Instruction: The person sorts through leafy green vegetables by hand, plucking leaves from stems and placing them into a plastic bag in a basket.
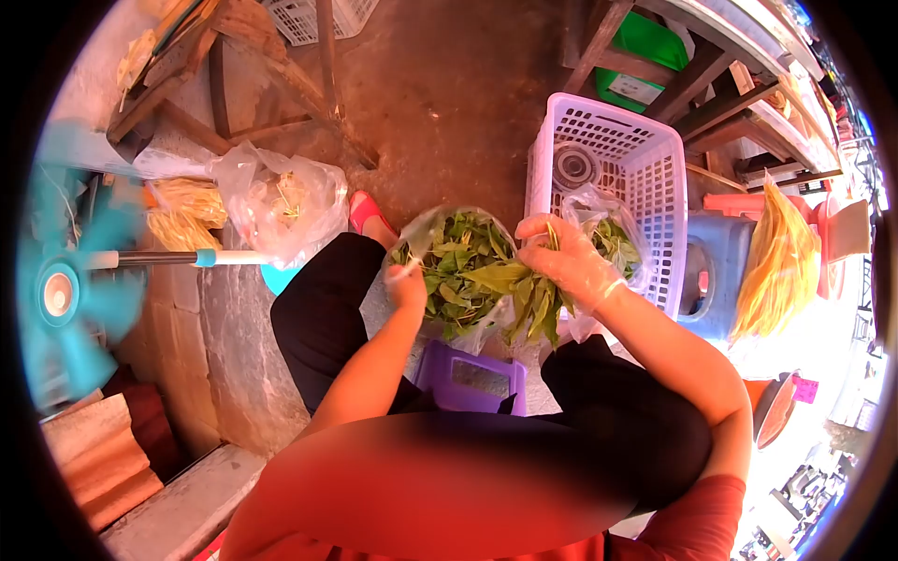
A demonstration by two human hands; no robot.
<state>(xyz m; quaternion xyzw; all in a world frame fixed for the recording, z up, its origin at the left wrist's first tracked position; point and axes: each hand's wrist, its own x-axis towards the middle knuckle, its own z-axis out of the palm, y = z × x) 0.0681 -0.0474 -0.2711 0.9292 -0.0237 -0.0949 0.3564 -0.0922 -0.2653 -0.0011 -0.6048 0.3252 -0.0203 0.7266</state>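
Note:
My right hand (569, 262), in a clear plastic glove, is closed on a bunch of green leaves (535, 304) that hangs down between my knees. A round container lined with clear plastic and full of green leaves (458, 266) stands in front of me. At its left rim is my left hand (407, 285), its fingers bent together; what they hold, if anything, is too small to make out. Right of my right hand, a clear bag of leaves (613, 245) lies in a light purple basket (662, 154).
A purple plastic stool (482, 376) is beneath me. At the left are a turquoise fan (58, 294) and a clear plastic bag (281, 201) on the floor. Wooden frames (327, 112) stand ahead. Right of the basket are a blue container (716, 271) and yellow strips (778, 266).

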